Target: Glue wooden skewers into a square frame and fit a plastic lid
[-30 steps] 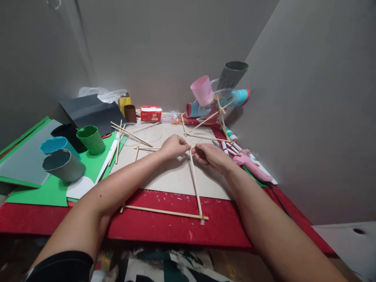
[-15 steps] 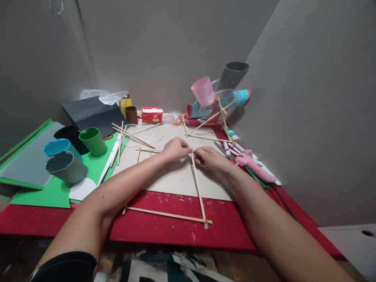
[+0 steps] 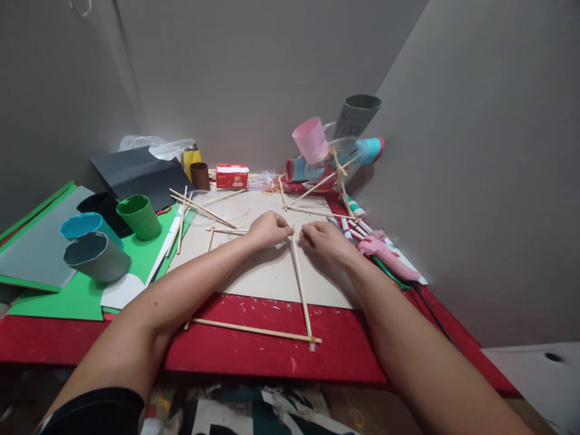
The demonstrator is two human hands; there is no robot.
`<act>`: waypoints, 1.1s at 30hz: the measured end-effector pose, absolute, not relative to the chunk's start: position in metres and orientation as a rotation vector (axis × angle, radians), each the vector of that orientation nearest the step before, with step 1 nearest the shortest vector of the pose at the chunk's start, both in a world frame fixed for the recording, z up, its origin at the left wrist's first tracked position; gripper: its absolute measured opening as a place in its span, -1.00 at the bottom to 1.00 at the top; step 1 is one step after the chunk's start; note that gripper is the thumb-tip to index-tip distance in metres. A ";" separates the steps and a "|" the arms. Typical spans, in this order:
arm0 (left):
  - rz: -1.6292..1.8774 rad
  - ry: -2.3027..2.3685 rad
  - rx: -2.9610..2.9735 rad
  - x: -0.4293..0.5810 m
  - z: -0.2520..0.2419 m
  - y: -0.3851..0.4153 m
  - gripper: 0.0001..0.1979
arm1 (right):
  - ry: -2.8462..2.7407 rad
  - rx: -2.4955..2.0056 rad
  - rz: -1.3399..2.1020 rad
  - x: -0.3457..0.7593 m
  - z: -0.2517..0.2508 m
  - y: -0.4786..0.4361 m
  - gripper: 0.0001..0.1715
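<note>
A square frame of thin wooden sticks lies across a pale board and the red cloth in front of it. Its near corner is bound with a yellowish band. My left hand is closed around the far right corner, thumb and finger pinching where two sticks meet. Just right of that corner, my right hand has its fingers curled together, a small gap away from the sticks. Whatever it pinches, if anything, is too small to make out. My left forearm hides part of the frame's left side.
Loose sticks lie at the back left, near paper cups. Behind the hands stands a stick structure with a pink cup. A pink glue gun and markers lie at right. A red box stands behind.
My right hand has moved slightly away from the frame's corner, opening a gap between my hands. My left hand stays on the corner. The whole view has shifted a little.
</note>
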State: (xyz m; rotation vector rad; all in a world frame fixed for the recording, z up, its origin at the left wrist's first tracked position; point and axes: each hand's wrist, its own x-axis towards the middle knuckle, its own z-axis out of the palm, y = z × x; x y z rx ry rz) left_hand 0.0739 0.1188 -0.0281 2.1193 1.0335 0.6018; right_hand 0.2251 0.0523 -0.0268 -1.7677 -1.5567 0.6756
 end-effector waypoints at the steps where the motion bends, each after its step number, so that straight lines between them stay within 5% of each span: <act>1: 0.598 1.035 2.120 0.074 -0.028 0.118 -0.75 | -1.565 -1.770 0.674 0.224 -0.027 0.052 -0.67; 33: 0.537 1.053 2.170 0.073 -0.027 0.113 -0.76 | -1.656 -1.855 0.759 0.219 -0.022 0.047 -0.69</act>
